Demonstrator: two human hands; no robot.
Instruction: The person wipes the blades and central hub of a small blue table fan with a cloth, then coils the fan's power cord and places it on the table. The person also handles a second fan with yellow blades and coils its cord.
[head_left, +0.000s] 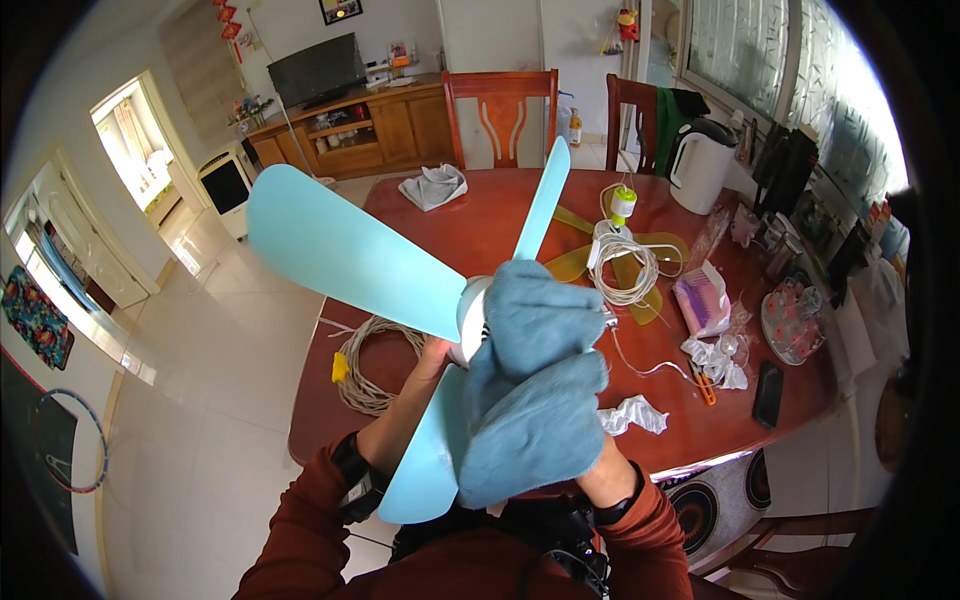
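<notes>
A light-blue three-bladed fan (352, 251) with a white hub is held up over the red wooden table (480, 225). My left hand (431, 364) grips it at the hub from below, its fingers mostly hidden behind the hub and a blade. A blue-grey cloth (536, 390) is bunched against the right side of the hub. My right hand (604, 469) is under this cloth, which covers its fingers. Behind lies a second fan with yellow blades (570, 262), partly beneath a coil of white cable (622, 274).
A coiled rope-like cable (367, 375) lies at the table's left. On the right are a white electric kettle (701, 169), a tissue pack (703, 300), crumpled tissues (634, 416), an orange-handled tool (703, 386) and a black phone (768, 394). A grey cloth (433, 187) rests near the far edge.
</notes>
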